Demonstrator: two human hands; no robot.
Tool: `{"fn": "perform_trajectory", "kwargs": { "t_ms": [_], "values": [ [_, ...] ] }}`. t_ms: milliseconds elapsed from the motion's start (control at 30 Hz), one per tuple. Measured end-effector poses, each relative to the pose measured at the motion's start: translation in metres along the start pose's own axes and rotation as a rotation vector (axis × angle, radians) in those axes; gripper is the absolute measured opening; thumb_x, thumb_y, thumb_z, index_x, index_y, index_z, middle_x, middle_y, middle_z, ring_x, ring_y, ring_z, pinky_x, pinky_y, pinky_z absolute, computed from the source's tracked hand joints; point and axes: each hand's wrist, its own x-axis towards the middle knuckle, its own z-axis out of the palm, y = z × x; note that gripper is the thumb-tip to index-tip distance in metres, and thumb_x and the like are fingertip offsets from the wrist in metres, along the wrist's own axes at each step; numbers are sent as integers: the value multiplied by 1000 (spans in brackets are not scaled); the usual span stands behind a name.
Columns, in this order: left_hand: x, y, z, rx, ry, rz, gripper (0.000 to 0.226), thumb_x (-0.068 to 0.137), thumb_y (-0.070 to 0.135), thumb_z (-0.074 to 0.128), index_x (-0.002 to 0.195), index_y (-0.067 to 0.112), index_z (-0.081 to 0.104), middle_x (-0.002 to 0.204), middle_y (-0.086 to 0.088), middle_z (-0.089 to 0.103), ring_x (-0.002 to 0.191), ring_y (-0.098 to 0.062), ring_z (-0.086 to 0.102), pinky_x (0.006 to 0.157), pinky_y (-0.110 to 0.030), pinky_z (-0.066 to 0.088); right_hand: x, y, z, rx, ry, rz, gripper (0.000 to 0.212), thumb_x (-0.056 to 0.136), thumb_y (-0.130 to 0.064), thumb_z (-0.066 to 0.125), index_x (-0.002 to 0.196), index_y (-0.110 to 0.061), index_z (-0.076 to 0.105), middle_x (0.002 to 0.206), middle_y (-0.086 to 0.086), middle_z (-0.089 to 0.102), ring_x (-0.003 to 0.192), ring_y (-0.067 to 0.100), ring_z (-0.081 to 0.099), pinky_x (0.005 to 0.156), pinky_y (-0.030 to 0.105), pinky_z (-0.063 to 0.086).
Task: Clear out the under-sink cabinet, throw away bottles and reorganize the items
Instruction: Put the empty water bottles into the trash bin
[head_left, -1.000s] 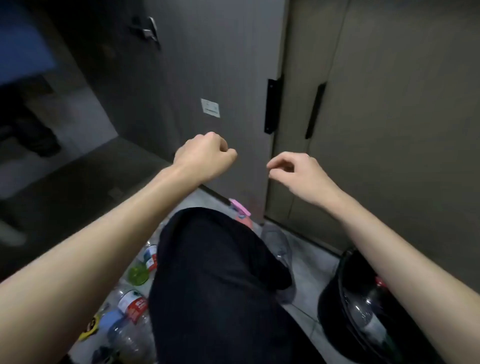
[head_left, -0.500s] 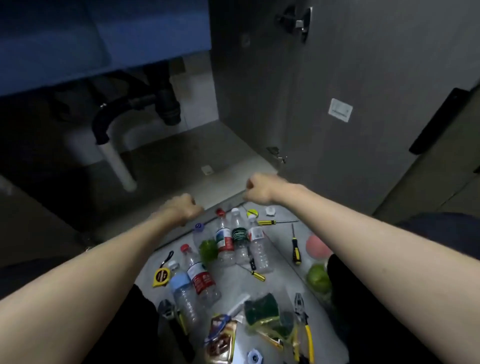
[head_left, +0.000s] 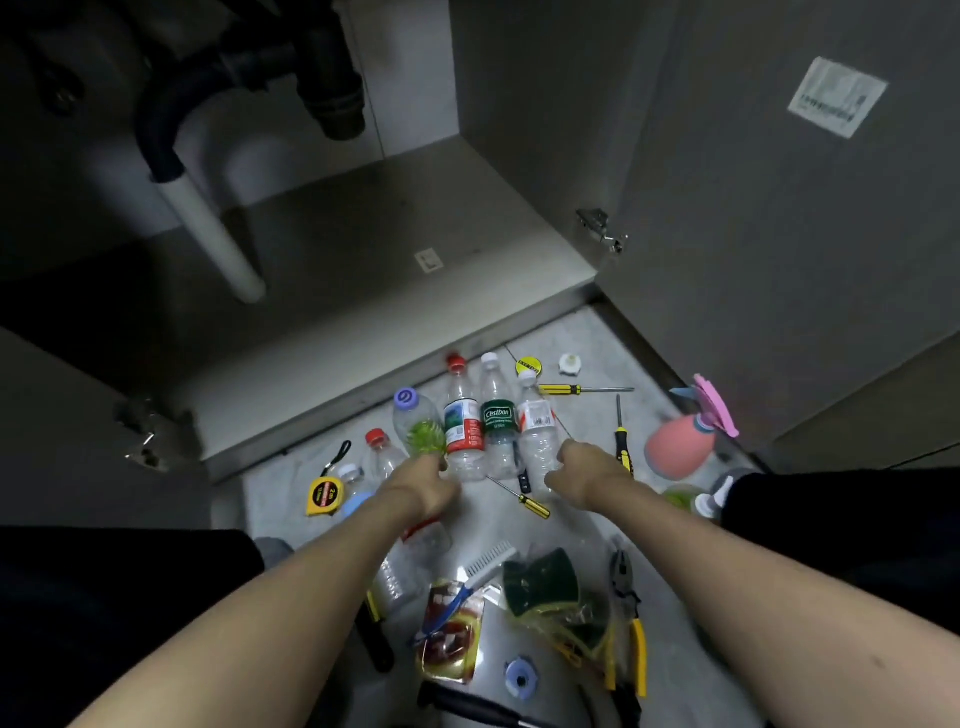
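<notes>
Several clear plastic bottles lie side by side on the floor before the open under-sink cabinet (head_left: 389, 234): a purple-capped bottle (head_left: 415, 415) with green inside, a red-label bottle (head_left: 462, 426), a green-label bottle (head_left: 498, 421) and a white-capped bottle (head_left: 535, 421). My left hand (head_left: 423, 483) is down at the bases of the purple-capped and red-label bottles, its fingers hidden. My right hand (head_left: 582, 470) curls round the base of the white-capped bottle. More bottles (head_left: 382, 452) lie beside and under my left arm.
Around the bottles lie a yellow tape measure (head_left: 324, 496), screwdrivers (head_left: 576, 389), a pink spray bottle (head_left: 680, 452), pliers (head_left: 628, 587), a bagged sponge (head_left: 540, 577) and a brush (head_left: 488, 564). The drain pipe (head_left: 208, 223) stands in the cabinet. The open door (head_left: 779, 260) is on the right.
My view swung left from the closed doors and bin down to the floor. Both hands dropped from in front of the cabinet to the row of bottles.
</notes>
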Motion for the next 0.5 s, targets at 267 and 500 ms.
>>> {"fn": "perform_trajectory", "kwargs": {
  "t_ms": [267,500],
  "values": [
    [50,15,54,-130,188,-24,55,91,31,58,141,20,37,135,-8,44,120,-30,49,88,-36,42,50,0,39,236,183,24,49,89,-28,62,130,-6,45,126,15,53,116,34,53,98,42,48],
    [77,15,72,-739,272,-217,37,92,44,63,116,25,43,111,3,64,87,-12,61,72,-33,47,81,-5,60,430,255,121,70,88,-45,70,136,-3,39,129,16,54,117,34,57,98,49,50]
  ]
}}
